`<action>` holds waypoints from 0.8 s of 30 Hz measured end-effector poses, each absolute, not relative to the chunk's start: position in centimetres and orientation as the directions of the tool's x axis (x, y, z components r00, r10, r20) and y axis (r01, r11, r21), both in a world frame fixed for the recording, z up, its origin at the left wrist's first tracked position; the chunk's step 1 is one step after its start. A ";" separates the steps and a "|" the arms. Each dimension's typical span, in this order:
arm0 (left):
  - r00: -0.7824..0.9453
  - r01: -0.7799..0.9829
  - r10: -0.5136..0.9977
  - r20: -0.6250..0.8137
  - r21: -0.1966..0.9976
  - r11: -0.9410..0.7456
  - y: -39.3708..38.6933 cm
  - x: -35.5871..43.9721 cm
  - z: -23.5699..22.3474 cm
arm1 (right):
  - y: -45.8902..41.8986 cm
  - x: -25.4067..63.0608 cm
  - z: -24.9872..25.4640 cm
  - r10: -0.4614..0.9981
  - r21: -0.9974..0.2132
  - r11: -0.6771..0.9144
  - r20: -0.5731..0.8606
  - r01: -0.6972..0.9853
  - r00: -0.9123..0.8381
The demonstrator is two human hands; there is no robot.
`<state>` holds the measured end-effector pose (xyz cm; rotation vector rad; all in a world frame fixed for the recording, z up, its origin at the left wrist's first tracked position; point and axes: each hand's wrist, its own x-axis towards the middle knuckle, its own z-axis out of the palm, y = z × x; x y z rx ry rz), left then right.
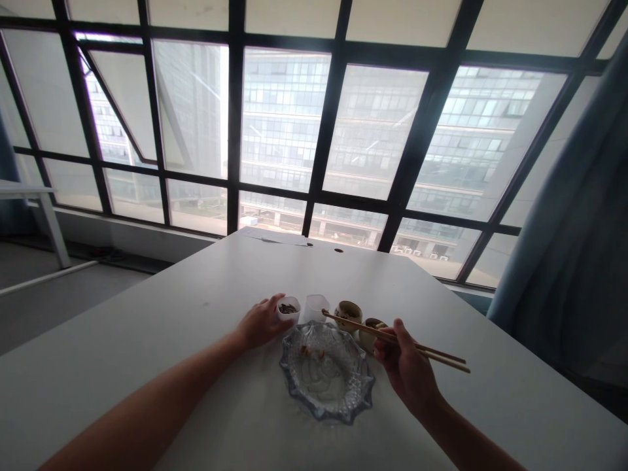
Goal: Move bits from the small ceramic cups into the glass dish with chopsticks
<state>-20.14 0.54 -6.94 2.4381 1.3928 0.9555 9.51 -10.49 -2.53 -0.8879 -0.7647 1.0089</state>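
My left hand (262,322) is wrapped round a small white cup (296,318) holding dark seed-like bits. In my right hand (406,366) is a pair of wooden chopsticks (436,354), pointing left. Their tips are over the rim of a second white cup (314,304); a small brown piece seems to be at the tips, too small to name. Below the chopsticks stand a patterned ceramic cup (346,307) and another ceramic cup (367,340), partly hidden by my right hand. A scalloped glass bowl (326,413) between my forearms has a few reddish-brown pieces inside.
Everything stands on a white table (206,392). Papers (275,235) lie at its far end, near a dark round hole (338,250). Large framed windows rise behind. A blue curtain (564,229) hangs at the right, and another white table (24,191) stands far left.
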 end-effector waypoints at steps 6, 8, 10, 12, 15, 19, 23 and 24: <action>0.368 0.723 0.825 0.429 0.426 -0.544 0.6 -20.2 -6.9 | -10.2 9.8 -2.6 0.930 -0.894 0.267 0.141 -0.361 0.339; 0.354 0.721 0.835 0.421 0.446 -0.531 0.5 -20.2 -6.8 | -10.1 10.1 -2.6 0.928 -0.898 0.277 0.158 -0.343 0.336; 0.335 0.714 0.845 0.418 0.472 -0.517 0.4 -20.2 -6.7 | -9.9 10.5 -2.6 0.921 -0.898 0.300 0.185 -0.322 0.344; 0.320 0.707 0.856 0.406 0.498 -0.501 0.5 -20.5 -6.7 | -9.6 11.0 -2.3 0.911 -0.897 0.326 0.213 -0.299 0.354; 0.327 0.686 0.871 0.366 0.542 -0.485 1.0 -21.2 -6.6 | -9.0 12.1 -1.5 0.893 -0.887 0.365 0.248 -0.283 0.375; 0.321 0.661 0.837 0.443 0.528 -0.533 2.0 -20.8 -4.8 | -8.1 14.7 0.3 0.841 -0.849 0.458 0.319 -0.261 0.438; 0.426 0.658 0.701 0.571 0.336 -0.674 1.3 -15.7 -1.4 | -7.6 18.1 2.0 0.792 -0.833 0.518 0.380 -0.197 0.477; 0.493 0.639 0.666 0.560 0.286 -0.714 0.9 -13.7 -0.6 | -7.5 18.9 2.2 0.781 -0.830 0.527 0.386 -0.185 0.492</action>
